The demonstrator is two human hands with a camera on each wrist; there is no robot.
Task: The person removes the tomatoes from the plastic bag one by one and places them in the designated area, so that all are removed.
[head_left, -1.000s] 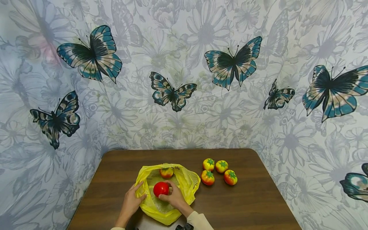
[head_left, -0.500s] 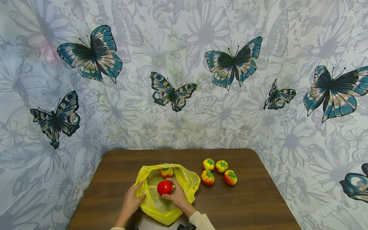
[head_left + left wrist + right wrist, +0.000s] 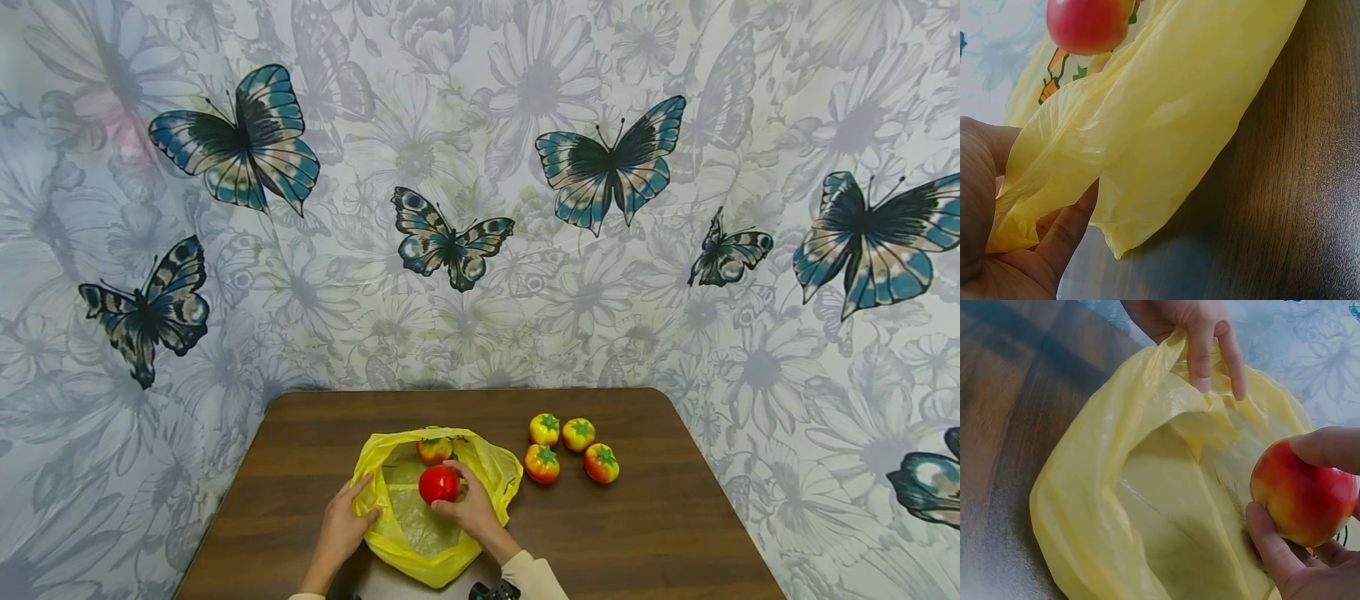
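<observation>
A yellow plastic bag [image 3: 491,475] lies with its mouth spread wide on the table. My left hand [image 3: 341,527] grips its left rim, the film caught between thumb and fingers, as the left wrist view [image 3: 1054,250] also shows. Over the bag's opening, my right hand [image 3: 476,510] holds a glossy red-and-yellow tomato [image 3: 438,484] by its sides. In the right wrist view the thumb and fingertips press on this tomato [image 3: 1304,494] from opposite sides. Another tomato [image 3: 435,451] sits at the far inside of the bag, partly covered by the yellow film.
Several more red-and-yellow tomatoes with green star-shaped tops, one of them a tomato [image 3: 602,463] nearest the right, stand grouped on the brown wooden table [image 3: 637,533] right of the bag. Behind the table rises a butterfly-patterned backdrop [image 3: 480,333].
My right hand has shifted to the right and slightly away from me, carrying the tomato over the bag's opening. The left hand and the bag have stayed nearly in place.
</observation>
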